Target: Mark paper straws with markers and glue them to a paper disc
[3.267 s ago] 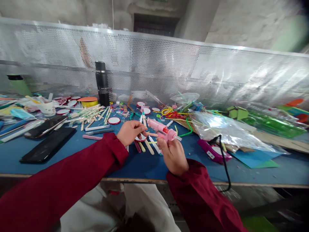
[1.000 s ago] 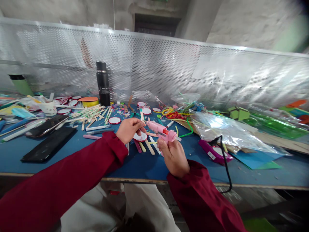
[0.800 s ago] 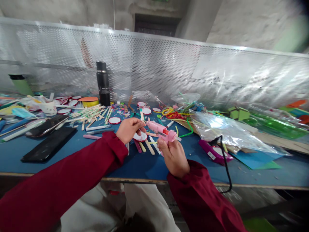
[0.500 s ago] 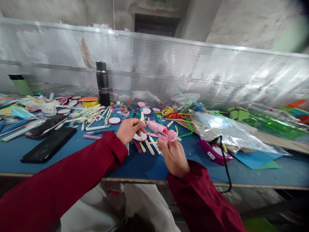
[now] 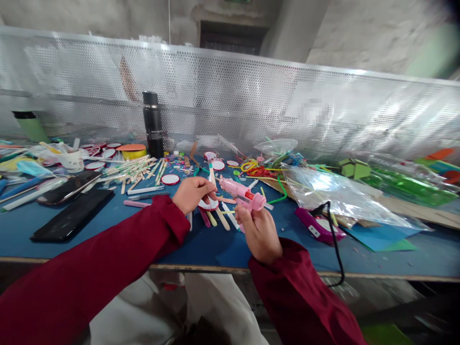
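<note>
1. Two hands meet over the blue table: my left hand pinches a craft stick with a red-rimmed white disc at its lower end, fingers closed on it, while my right hand is wrapped tight round the handle of the pink glue gun.
2. Since a second ago the gun has tipped slightly up and right; its nozzle now sits just beside the stick, near my left fingertips, so the glue point looks close.
3. Under my hands lie more coloured sticks, touching one another.
4. Right of the gun, its black cord loops over the table edge past a purple case and a clear plastic bag.
5. Left, well apart, lie two dark phones and a black flask stands upright.
</note>
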`<state>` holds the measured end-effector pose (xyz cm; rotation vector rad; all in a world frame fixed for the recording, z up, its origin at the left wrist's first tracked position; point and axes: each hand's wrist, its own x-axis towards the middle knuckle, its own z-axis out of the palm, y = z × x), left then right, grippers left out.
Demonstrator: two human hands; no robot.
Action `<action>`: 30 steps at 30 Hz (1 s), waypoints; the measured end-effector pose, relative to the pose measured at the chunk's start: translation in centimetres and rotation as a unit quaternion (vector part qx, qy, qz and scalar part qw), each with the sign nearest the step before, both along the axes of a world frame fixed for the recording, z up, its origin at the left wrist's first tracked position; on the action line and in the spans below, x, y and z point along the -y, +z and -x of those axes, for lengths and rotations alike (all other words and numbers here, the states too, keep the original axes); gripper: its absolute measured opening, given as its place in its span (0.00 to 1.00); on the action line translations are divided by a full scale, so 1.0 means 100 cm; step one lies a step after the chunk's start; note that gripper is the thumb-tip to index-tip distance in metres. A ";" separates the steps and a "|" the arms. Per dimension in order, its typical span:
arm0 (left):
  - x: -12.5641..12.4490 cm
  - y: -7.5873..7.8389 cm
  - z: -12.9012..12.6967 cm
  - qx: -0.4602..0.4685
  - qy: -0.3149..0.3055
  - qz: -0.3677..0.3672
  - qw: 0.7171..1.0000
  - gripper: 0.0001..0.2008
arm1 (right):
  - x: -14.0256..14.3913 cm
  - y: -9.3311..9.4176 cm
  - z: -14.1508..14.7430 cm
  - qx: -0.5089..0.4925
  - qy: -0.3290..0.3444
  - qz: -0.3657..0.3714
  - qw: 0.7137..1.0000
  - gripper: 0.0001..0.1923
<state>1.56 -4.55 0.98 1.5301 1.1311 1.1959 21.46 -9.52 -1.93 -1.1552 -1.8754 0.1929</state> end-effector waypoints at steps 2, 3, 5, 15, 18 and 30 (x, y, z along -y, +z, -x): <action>-0.001 -0.001 0.001 0.000 -0.010 -0.005 1.000 0.11 | -0.001 -0.001 0.000 -0.005 -0.003 0.000 1.000 0.28; -0.002 -0.002 0.001 0.000 -0.015 -0.006 1.000 0.11 | -0.001 -0.001 0.000 -0.008 -0.005 0.000 1.000 0.28; -0.002 -0.004 0.001 -0.002 -0.023 -0.007 1.000 0.10 | -0.002 -0.001 0.001 -0.011 -0.004 -0.003 1.000 0.29; 0.002 -0.003 -0.001 -0.032 -0.028 0.002 0.999 0.10 | -0.001 0.001 0.001 -0.004 0.000 -0.018 1.000 0.29; 0.003 -0.002 -0.001 -0.038 -0.030 0.003 0.999 0.11 | -0.002 0.000 0.001 -0.008 -0.004 -0.015 1.000 0.29; 0.005 -0.002 -0.002 -0.040 -0.038 0.005 0.998 0.11 | -0.003 0.000 0.001 0.000 -0.019 0.001 1.000 0.29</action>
